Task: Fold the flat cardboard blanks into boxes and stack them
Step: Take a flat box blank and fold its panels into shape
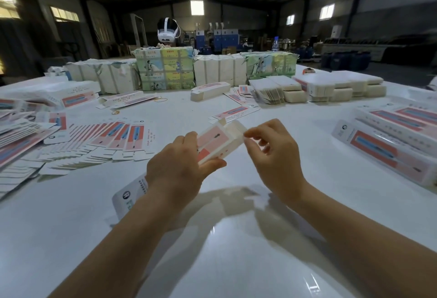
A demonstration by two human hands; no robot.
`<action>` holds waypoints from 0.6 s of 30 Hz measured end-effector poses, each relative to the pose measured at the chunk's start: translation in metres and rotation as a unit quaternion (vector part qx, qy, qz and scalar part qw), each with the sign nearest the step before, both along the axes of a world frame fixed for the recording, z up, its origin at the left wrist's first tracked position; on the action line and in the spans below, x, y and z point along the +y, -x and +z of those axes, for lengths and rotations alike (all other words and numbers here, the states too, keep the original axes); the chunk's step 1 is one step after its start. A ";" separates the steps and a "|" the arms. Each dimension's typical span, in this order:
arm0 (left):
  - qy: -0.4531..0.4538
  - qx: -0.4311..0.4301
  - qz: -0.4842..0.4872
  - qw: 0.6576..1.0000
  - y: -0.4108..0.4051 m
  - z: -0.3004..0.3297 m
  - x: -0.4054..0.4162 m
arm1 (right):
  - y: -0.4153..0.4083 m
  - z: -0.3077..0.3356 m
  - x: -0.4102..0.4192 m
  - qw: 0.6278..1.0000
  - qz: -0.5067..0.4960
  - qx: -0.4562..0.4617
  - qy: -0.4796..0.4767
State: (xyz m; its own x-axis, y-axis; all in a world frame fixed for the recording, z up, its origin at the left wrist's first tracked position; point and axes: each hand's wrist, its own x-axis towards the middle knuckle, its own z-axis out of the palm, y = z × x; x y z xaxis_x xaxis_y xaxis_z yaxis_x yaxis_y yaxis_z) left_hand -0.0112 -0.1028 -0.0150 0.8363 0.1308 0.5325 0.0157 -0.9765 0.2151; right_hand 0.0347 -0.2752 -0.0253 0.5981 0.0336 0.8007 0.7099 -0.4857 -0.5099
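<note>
Seen from a head camera, two bare arms reach forward over a glossy white desk (236, 262) in a dim warehouse. Held above the desk, between the hands, is a partly formed box (218, 142), pink and white, its long axis running from lower left up to the right, with its open end and loose white flap (236, 128) pointing toward the right hand. The left hand (176, 170) grips the box's lower end, thumb along the near edge and fingers wrapped behind. The right hand (272, 153) sits just beside the open end, its thumb and forefinger pinching the flap's edge, so it is better placed to tuck the flap in. A fanned spread of flat blanks (111, 139) lies to the left; finished boxes (390, 141) lie in a row on the right. Wrapped bundles (165, 68) line the far edge.
</note>
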 end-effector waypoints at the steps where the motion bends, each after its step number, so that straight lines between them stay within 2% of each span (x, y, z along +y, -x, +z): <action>1: 0.009 -0.003 0.003 1.000 0.000 0.000 0.000 | 0.002 -0.001 0.003 1.000 -0.007 0.002 0.008; 6: 0.015 -0.012 -0.002 1.000 0.002 0.000 -0.006 | 0.013 -0.001 0.011 0.996 0.030 0.078 -0.009; 13: 0.010 -0.006 -0.027 1.000 0.004 -0.001 -0.008 | 0.020 -0.001 0.013 0.989 0.061 0.090 -0.101; 18: -0.008 0.007 -0.042 0.999 0.003 -0.002 -0.010 | 0.008 -0.001 0.004 0.993 0.066 0.089 -0.049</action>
State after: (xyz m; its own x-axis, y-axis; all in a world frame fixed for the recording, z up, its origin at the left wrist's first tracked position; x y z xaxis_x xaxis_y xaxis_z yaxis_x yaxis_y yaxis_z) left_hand -0.0146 -0.1127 -0.0172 0.8518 0.0513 0.5213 -0.0635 -0.9778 0.1998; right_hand 0.0263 -0.2708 -0.0263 0.7264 0.0481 0.6856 0.6581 -0.3361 -0.6737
